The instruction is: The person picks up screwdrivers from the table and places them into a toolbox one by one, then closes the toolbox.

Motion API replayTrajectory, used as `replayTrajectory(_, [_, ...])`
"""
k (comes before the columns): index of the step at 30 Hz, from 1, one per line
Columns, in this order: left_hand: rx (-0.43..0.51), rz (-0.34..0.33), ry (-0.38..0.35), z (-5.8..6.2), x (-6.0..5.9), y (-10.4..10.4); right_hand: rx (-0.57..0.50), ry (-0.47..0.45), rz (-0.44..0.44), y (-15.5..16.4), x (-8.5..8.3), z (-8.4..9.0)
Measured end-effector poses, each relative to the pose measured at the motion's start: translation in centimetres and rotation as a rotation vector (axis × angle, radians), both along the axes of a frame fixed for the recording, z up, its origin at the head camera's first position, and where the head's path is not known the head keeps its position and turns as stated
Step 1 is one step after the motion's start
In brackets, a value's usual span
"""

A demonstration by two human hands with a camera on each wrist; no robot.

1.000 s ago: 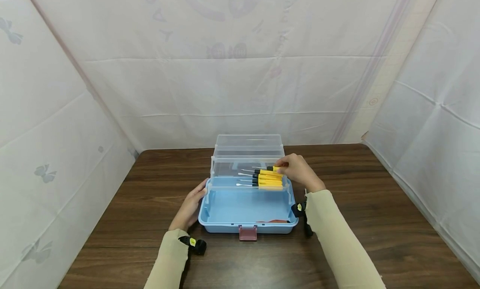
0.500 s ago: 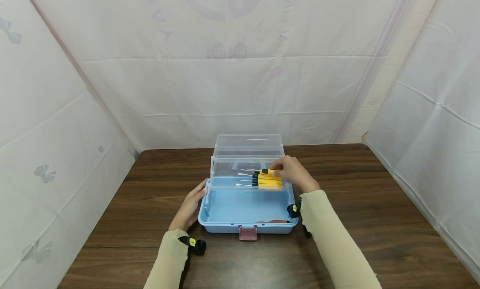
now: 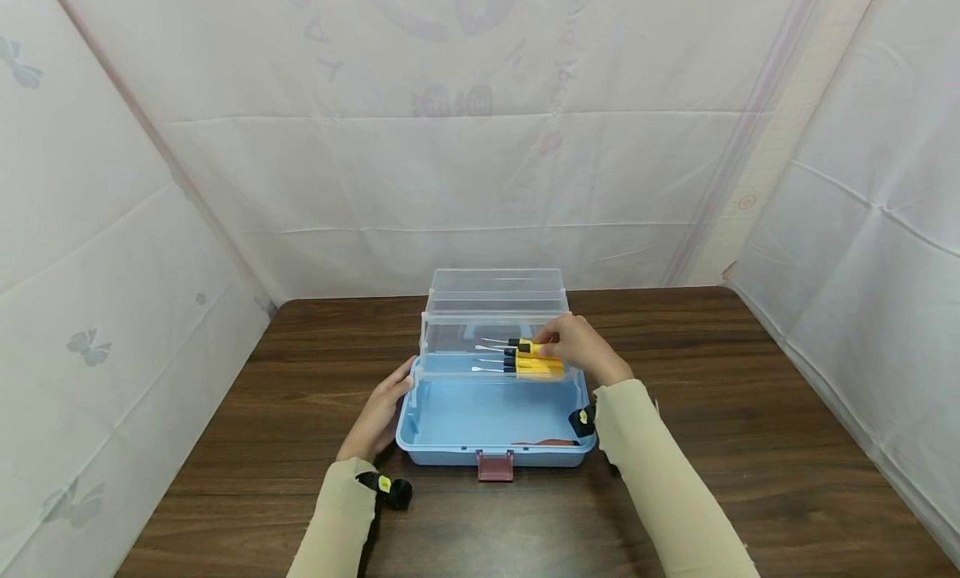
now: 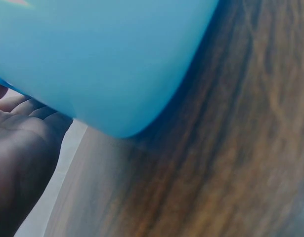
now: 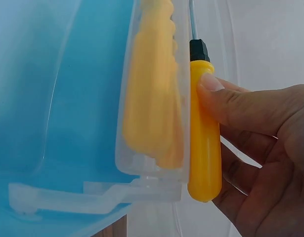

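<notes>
Right hand (image 3: 581,344) — pinches yellow screwdriver (image 5: 205,131) at clear tray (image 3: 457,338) | left hand (image 3: 382,411) — fingers straight, pressed to blue toolbox (image 3: 450,444) side, holding nothing | wooden table (image 3: 750,411).

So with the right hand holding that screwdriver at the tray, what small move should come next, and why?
Probably lower the screwdriver into the clear tray beside the other screwdrivers and let go. The right hand pinches its yellow handle just outside the tray wall, while the left hand rests against the blue toolbox, steadying it.
</notes>
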State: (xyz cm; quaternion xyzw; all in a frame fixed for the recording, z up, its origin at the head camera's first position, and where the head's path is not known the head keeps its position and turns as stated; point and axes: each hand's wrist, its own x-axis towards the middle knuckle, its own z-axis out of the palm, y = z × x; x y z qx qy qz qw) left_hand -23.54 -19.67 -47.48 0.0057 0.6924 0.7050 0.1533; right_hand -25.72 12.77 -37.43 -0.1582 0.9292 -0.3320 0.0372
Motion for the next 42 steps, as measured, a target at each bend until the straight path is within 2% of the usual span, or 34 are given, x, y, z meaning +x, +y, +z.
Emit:
replayTrajectory(8, [-0.004, 0.001, 0.0, -0.04, 0.03, -0.04, 0.003, -0.006, 0.025, -0.5, 0.02, 0.0])
replayTrajectory(15, [0.067, -0.021, 0.015, -0.05, -0.02, -0.1, 0.008, -0.027, 0.032, -0.64, -0.01, 0.03])
replayTrajectory(23, [0.06, -0.021, 0.012, -0.14, -0.07, -0.17, 0.028, -0.044, 0.056, -0.61, 0.01, 0.38])
replayTrajectory(42, [0.053, -0.019, 0.011, -0.04, 0.02, -0.06, 0.042, -0.062, 0.01, -0.81, -0.1, 0.19])
